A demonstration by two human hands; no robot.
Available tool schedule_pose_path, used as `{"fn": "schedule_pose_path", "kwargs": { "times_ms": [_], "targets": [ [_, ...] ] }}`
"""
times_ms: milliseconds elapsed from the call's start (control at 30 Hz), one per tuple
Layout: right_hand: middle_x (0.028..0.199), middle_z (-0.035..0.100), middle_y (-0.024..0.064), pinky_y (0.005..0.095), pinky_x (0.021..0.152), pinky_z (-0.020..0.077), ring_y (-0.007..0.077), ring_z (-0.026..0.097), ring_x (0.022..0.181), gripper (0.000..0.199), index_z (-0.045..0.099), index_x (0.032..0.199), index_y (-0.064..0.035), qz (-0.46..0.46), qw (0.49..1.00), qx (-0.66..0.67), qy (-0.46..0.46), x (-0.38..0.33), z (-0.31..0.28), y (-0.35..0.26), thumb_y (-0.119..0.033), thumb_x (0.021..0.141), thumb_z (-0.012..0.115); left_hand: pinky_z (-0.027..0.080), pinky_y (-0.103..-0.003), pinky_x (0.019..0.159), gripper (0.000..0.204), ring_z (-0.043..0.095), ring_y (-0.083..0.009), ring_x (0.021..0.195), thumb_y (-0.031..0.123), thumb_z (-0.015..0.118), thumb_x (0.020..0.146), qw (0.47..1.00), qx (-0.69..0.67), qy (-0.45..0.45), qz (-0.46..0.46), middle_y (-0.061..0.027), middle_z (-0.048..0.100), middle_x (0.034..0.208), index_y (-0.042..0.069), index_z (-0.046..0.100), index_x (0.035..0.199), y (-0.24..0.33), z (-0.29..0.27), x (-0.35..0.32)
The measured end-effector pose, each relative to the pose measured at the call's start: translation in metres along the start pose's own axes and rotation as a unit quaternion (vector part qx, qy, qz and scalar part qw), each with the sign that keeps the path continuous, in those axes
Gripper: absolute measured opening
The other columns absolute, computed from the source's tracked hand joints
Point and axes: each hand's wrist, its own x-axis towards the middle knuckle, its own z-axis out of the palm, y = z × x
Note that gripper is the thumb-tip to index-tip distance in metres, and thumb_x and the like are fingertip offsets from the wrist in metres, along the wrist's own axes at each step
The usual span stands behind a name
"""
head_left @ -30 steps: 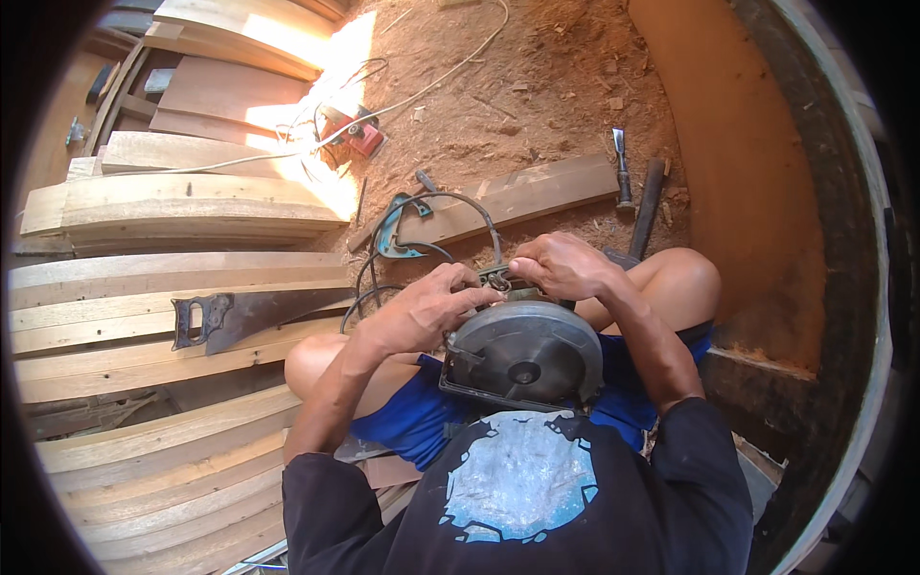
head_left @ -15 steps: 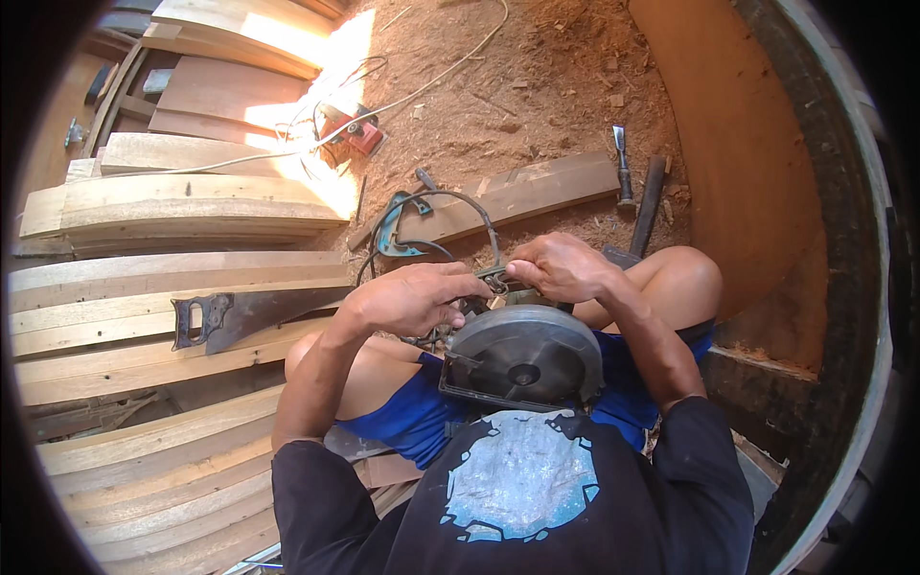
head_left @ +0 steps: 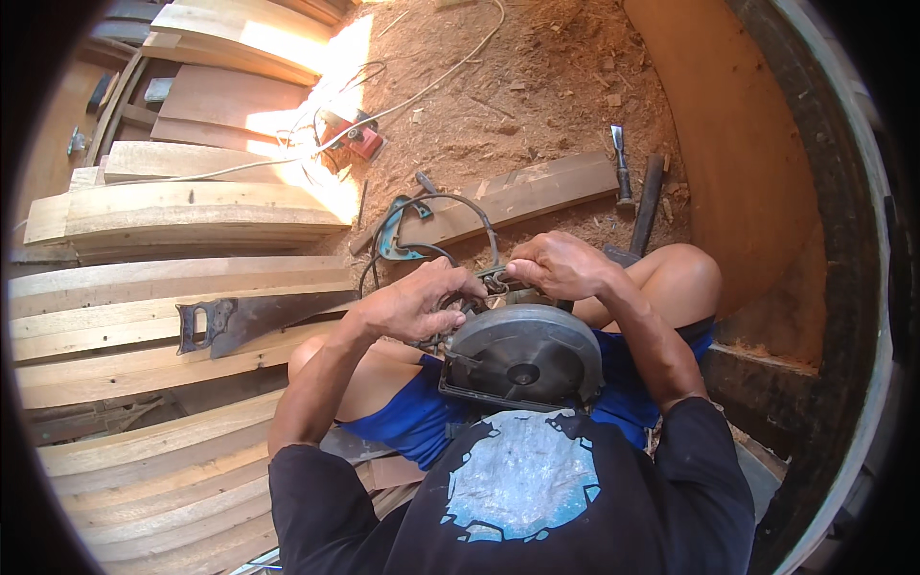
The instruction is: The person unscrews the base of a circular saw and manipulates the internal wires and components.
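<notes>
Both hands, left hand and right hand, pinch fingers narrowly on the circular saw.

A person sits with a grey circular saw resting on their lap, blade guard facing up. The left hand and right hand meet just above the saw, fingers closed around a small metal part and the dark cord. A handsaw lies on stacked planks to the left. A chisel rests on the sawdust-covered ground beyond.
</notes>
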Motion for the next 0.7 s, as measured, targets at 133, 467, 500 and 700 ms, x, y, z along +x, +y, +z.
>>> {"fn": "schedule_pose_path", "kwargs": {
  "times_ms": [133,467,500,700],
  "targets": [
    [0.079,0.068,0.0218,0.0522,0.073,0.0500,0.0408,0.068,0.078,0.041,0.069,0.089,-0.0011,0.010,1.000,0.011,-0.008,-0.002,-0.003,-0.001,-0.037,0.107,0.058,0.043,-0.045,0.095,0.042,0.055,-0.0310,0.104,0.007,0.078,0.084,0.997,0.055,0.043,0.014,-0.0073,0.067,0.112,0.013,0.069,0.124,0.006,0.008,0.001],
    [0.079,0.069,0.0224,0.0542,0.076,0.0503,0.0428,0.068,0.081,0.042,0.071,0.087,-0.0018,0.007,1.000,0.016,-0.012,0.002,0.000,-0.003,-0.037,0.106,0.058,0.041,-0.043,0.091,0.036,0.055,-0.0306,0.098,0.004,0.077,0.086,0.984,0.127,0.115,0.049,-0.0059,0.071,0.100,0.015,0.072,0.120,0.001,0.021,0.000],
    [0.079,0.069,0.0224,0.0542,0.076,0.0503,0.0428,0.068,0.081,0.042,0.071,0.087,-0.0018,0.008,1.000,0.015,-0.012,0.001,0.000,-0.002,-0.037,0.106,0.058,0.041,-0.043,0.091,0.036,0.055,-0.0306,0.098,0.004,0.077,0.086,0.984,0.127,0.115,0.049,-0.0059,0.071,0.100,0.015,0.072,0.120,0.002,0.020,0.000],
    [0.080,0.069,0.0232,0.0539,0.075,0.0503,0.0426,0.068,0.079,0.042,0.071,0.089,-0.0006,0.006,1.000,0.024,0.012,0.000,0.002,0.005,-0.037,0.106,0.058,0.042,-0.044,0.095,0.062,0.053,-0.0319,0.100,0.006,0.075,0.089,0.996,0.068,0.060,0.021,-0.0086,0.065,0.106,0.015,0.059,0.148,0.006,0.011,-0.009]
  ]
}}
